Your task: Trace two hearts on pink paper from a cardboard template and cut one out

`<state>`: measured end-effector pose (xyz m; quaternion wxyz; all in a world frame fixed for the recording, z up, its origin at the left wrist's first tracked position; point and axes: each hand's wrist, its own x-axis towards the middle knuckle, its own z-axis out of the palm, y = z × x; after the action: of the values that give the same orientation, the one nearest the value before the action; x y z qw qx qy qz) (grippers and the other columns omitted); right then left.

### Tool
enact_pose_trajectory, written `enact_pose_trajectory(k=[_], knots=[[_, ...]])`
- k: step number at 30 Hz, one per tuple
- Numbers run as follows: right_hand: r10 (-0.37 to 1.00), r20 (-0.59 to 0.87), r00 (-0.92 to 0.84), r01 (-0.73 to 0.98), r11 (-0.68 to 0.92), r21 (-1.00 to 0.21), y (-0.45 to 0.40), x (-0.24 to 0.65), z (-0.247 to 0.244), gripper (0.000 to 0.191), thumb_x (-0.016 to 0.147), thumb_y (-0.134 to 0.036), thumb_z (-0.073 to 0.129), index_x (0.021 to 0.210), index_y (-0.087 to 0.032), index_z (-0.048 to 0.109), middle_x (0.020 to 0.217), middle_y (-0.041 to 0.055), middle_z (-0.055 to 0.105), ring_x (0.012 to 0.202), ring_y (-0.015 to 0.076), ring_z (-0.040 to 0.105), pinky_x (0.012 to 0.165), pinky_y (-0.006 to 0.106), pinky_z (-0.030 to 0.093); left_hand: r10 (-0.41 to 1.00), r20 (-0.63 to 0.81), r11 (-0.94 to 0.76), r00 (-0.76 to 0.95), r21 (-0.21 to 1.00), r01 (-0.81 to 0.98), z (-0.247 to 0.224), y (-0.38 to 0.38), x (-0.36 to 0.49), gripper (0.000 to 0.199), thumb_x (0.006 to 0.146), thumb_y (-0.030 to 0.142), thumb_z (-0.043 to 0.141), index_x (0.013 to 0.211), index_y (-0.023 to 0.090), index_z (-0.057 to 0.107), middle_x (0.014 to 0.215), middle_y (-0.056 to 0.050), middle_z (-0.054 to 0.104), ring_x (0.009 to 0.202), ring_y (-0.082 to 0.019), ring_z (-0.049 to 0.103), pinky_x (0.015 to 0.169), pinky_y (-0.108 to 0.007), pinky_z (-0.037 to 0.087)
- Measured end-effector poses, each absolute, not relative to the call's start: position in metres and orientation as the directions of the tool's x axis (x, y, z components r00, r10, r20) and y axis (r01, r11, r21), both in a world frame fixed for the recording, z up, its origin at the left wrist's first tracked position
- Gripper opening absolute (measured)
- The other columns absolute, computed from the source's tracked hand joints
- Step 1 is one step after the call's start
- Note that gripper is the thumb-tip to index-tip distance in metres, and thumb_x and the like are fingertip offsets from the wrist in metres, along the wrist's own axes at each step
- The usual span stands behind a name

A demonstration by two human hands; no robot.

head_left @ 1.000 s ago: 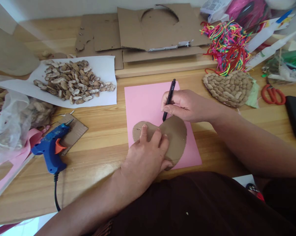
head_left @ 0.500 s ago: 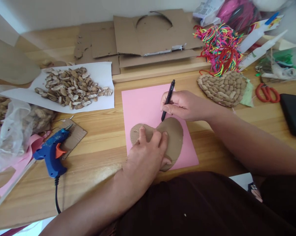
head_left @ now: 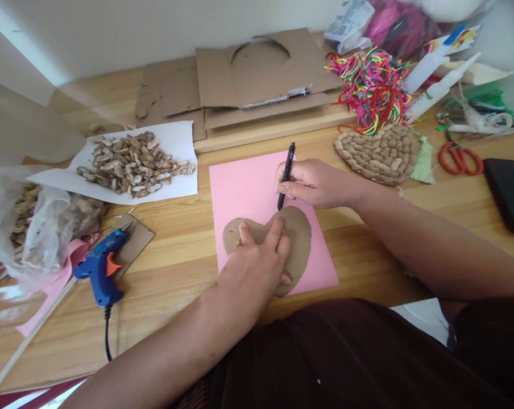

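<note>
A brown cardboard heart (head_left: 298,244) lies flat on a sheet of pink paper (head_left: 244,182). My left hand (head_left: 259,255) presses down on the heart with its fingers spread. In my right hand (head_left: 306,182) is a black pen (head_left: 286,173), pinched between thumb and fingers. The pen's tip points down at the heart's upper edge, close to the notch between the lobes; whether it touches the paper I cannot tell. Part of the heart's lower left is hidden under my left hand and wrist.
A blue glue gun (head_left: 103,267) rests on a cardboard scrap at left, near peanut shells (head_left: 133,162) on white paper (head_left: 178,136). Cut cardboard (head_left: 261,74) lies behind. On the right are a shell-covered heart (head_left: 378,153), colourful cords (head_left: 376,91), red-handled scissors (head_left: 459,159) and a phone (head_left: 508,193).
The fingers of my left hand have shifted on the heart, one now reaching nearer its upper edge. The pen stays by the notch in my right hand. The camera view has moved slightly.
</note>
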<state>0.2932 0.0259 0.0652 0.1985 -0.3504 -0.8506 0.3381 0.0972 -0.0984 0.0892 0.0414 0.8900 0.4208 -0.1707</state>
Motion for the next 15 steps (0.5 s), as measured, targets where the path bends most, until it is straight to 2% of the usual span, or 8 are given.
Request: enact_pose_trajectory(k=[6, 9, 13, 15], knots=[[0.733, 0.132, -0.667, 0.441, 0.531, -0.723, 0.025, 0.3, 0.063, 0.016, 0.096, -0.03, 0.056, 0.089, -0.017, 0.06, 0.075, -0.0007, 0.06, 0.069, 0.0139, 0.052, 0.068, 0.025, 0.038, 0.723, -0.392, -0.645, 0.569, -0.087, 0.759, 0.087, -0.097, 0.099, 0.089, 0.089, 0.055, 0.07, 0.164, 0.022, 0.033, 0.173, -0.014, 0.024, 0.126, -0.054, 0.058, 0.071, -0.051, 0.068], [0.744, 0.136, -0.654, 0.455, 0.532, -0.714, 0.025, 0.304, 0.062, 0.015, 0.096, -0.029, 0.056, 0.09, -0.017, 0.061, 0.074, -0.0003, 0.06, 0.069, 0.0143, 0.052, 0.068, 0.026, 0.038, 0.717, -0.426, -0.639, 0.552, -0.082, 0.765, 0.086, -0.096, 0.1, 0.091, 0.09, 0.056, 0.069, 0.165, 0.023, 0.03, 0.175, -0.013, 0.018, 0.129, -0.055, 0.056, 0.074, -0.051, 0.068], [0.767, 0.128, -0.629, 0.47, 0.506, -0.724, 0.025, 0.309, 0.062, 0.014, 0.095, -0.028, 0.056, 0.09, -0.017, 0.061, 0.075, 0.0, 0.061, 0.07, 0.0148, 0.054, 0.069, 0.027, 0.04, 0.711, -0.448, -0.633, 0.542, -0.071, 0.771, 0.086, -0.094, 0.101, 0.091, 0.09, 0.055, 0.068, 0.165, 0.023, 0.028, 0.176, -0.009, 0.014, 0.133, -0.055, 0.053, 0.088, -0.056, 0.065], [0.777, 0.125, -0.617, 0.473, 0.493, -0.731, 0.024, 0.311, 0.062, 0.014, 0.096, -0.029, 0.056, 0.09, -0.017, 0.062, 0.074, -0.0002, 0.061, 0.069, 0.0148, 0.054, 0.068, 0.028, 0.041, 0.706, -0.459, -0.628, 0.539, -0.053, 0.777, 0.086, -0.093, 0.101, 0.092, 0.09, 0.055, 0.069, 0.166, 0.024, 0.027, 0.176, -0.009, 0.013, 0.134, -0.056, 0.051, 0.089, -0.057, 0.064]])
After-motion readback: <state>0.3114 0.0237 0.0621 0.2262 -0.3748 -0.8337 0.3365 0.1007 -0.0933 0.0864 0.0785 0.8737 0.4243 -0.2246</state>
